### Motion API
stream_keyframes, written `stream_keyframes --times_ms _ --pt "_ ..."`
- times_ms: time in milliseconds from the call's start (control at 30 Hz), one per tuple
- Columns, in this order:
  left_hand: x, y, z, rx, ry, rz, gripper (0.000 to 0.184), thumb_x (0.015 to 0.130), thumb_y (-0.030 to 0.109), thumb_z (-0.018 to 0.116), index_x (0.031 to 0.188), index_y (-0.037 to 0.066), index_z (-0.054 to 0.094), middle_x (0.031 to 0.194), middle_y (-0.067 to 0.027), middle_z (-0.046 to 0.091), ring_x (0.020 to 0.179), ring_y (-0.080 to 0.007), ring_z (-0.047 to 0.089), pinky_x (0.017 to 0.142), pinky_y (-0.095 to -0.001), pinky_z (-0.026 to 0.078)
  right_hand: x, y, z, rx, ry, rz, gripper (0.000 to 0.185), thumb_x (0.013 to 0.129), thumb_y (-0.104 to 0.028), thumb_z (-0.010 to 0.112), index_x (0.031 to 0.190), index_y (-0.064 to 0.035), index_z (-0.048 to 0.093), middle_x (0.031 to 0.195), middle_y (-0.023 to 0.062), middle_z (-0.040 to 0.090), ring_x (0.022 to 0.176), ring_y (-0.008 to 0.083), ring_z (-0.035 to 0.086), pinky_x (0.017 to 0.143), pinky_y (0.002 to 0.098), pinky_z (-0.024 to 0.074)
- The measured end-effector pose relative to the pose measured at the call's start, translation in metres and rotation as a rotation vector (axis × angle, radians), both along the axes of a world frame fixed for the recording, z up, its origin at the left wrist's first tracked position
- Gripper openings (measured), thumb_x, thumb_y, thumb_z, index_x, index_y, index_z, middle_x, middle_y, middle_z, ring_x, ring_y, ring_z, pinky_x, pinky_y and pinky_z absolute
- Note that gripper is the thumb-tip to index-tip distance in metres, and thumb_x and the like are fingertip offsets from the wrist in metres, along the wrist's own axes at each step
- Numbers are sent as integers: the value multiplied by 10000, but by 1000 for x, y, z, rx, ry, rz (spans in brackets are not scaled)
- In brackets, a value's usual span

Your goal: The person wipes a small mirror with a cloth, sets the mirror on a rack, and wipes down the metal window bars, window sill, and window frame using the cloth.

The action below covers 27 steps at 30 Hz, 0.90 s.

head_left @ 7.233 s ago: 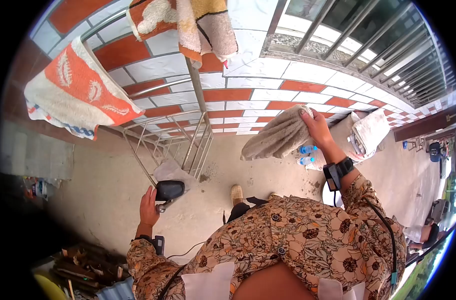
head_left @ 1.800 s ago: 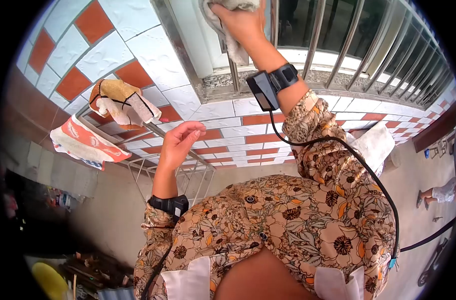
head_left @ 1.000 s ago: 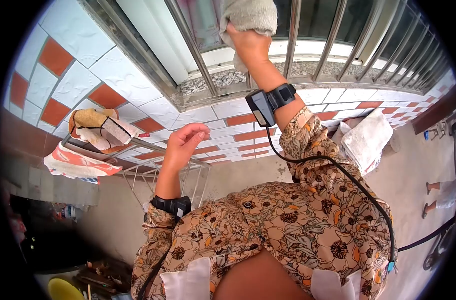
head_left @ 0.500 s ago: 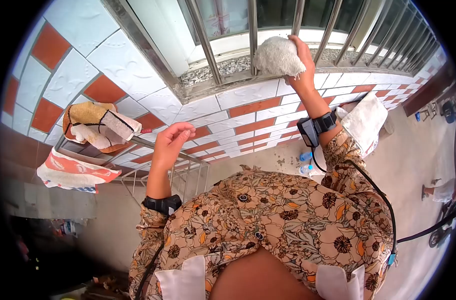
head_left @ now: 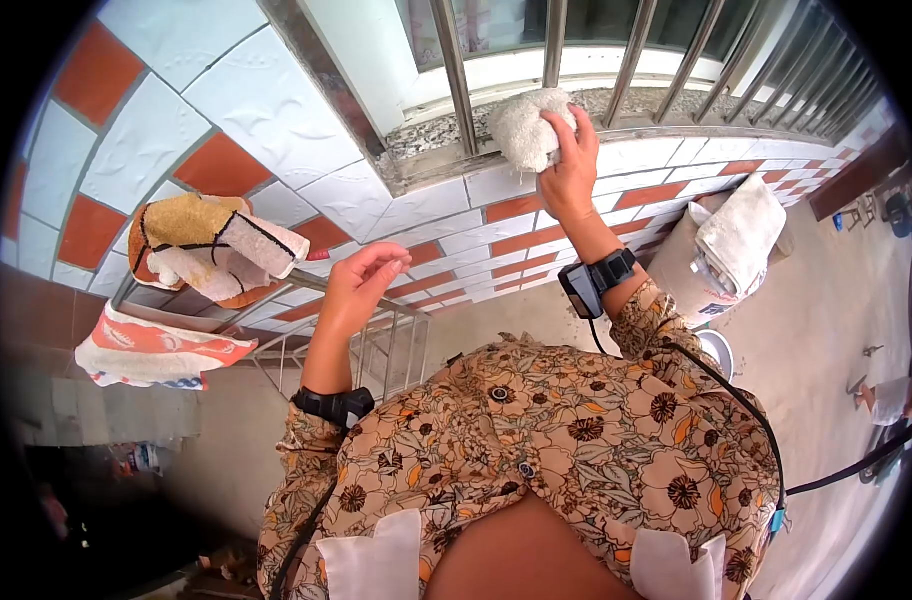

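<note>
A wadded, fuzzy off-white cloth (head_left: 529,130) is gripped in my right hand (head_left: 573,170), its fingers curled over the right side. The cloth is at the lower rail of the metal window frame (head_left: 436,173), in front of the upright bars (head_left: 555,45); part of the rail is hidden behind it. My left hand (head_left: 364,283) hovers lower down with nothing in it, fingers loosely bent and thumb apart. Nearest to it is a patterned yellow and pink cloth (head_left: 191,225) draped over a metal rack (head_left: 391,345).
A red-and-white towel (head_left: 161,345) hangs at the left. Red and white tiles (head_left: 441,235) cover the wall under the window. At right, a white cloth (head_left: 744,225) lies over a large pale container (head_left: 681,260), near a metal basin (head_left: 716,350). A cable (head_left: 846,468) runs off right.
My right hand has moved left along the window rail with the cloth. My left hand stays empty near the rack. The view has shifted, and the basin now shows at right.
</note>
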<state>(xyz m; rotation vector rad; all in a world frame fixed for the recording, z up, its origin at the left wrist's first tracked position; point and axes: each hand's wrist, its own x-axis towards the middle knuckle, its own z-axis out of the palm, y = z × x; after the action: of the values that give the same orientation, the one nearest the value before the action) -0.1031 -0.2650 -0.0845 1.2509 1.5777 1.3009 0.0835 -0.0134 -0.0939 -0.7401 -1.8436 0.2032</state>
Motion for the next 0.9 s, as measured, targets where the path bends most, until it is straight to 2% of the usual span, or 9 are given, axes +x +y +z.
stream_keyframes --times_ms 100,233,300,400,433,600,667,767,900 --pt "3 1 -9 5 -66 52 161 885 57 561 1026 -10 604 928 -58 645 861 -116 602 778 -246 479 -24 -12 -33 -21 -304 -87 602 594 31 660 1138 -204 561 1259 157 367 1014 368 447 777 422 483" --pt "12 15 -8 -11 -59 -53 162 885 57 559 1026 -9 604 932 -56 647 858 -109 597 787 -246 475 -27 -41 -8 -231 -318 -68 528 616 -67 695 1115 -200 581 1233 156 411 1034 375 483 764 417 500" --pt "14 24 -5 -10 -67 -74 158 885 54 556 1022 -8 605 929 -52 645 855 -105 593 784 -245 473 -9 -47 4 -329 -309 159 506 630 -105 694 1115 -181 573 1209 160 425 1009 374 511 747 406 509" --pt "14 35 -3 4 -75 -71 149 883 46 552 1012 -8 605 915 -40 642 846 -94 580 770 -239 464 25 -57 25 -304 -424 256 531 627 -162 723 1134 -166 569 1188 160 443 1007 357 536 758 395 512" --pt "15 39 -7 -13 -110 -71 148 884 44 551 1011 -8 605 910 -40 641 846 -95 580 770 -239 465 26 -53 29 -137 -404 173 539 632 -194 739 1140 -156 565 1171 144 443 994 354 527 720 400 522" --pt "27 54 -12 -11 -140 -126 143 886 39 546 1006 -13 603 903 -49 639 860 -104 588 778 -243 469 -25 -19 9 -239 -552 -44 502 620 -242 753 1091 -166 596 1054 110 454 993 308 535 690 414 522" --pt "32 61 -12 -58 -130 -170 170 899 55 536 1036 -33 586 953 -80 632 898 -145 606 845 -274 490 -27 -15 10 -294 -568 92 453 620 -238 747 1045 -150 618 1057 117 471 975 303 554 726 399 513" --pt "41 81 -5 -15 -136 -213 156 892 51 545 1020 -23 594 930 -65 635 871 -129 605 804 -256 480 1 -31 20 -474 -640 258 434 632 -223 730 1052 -164 631 1074 127 494 968 308 570 769 379 501" --pt "49 104 20 99 -85 -181 155 887 48 552 1019 -17 600 926 -68 644 856 -128 612 781 -249 479 74 -32 14 -430 -381 229 456 642 -152 698 1089 -200 620 1110 156 493 973 333 572 803 382 499"
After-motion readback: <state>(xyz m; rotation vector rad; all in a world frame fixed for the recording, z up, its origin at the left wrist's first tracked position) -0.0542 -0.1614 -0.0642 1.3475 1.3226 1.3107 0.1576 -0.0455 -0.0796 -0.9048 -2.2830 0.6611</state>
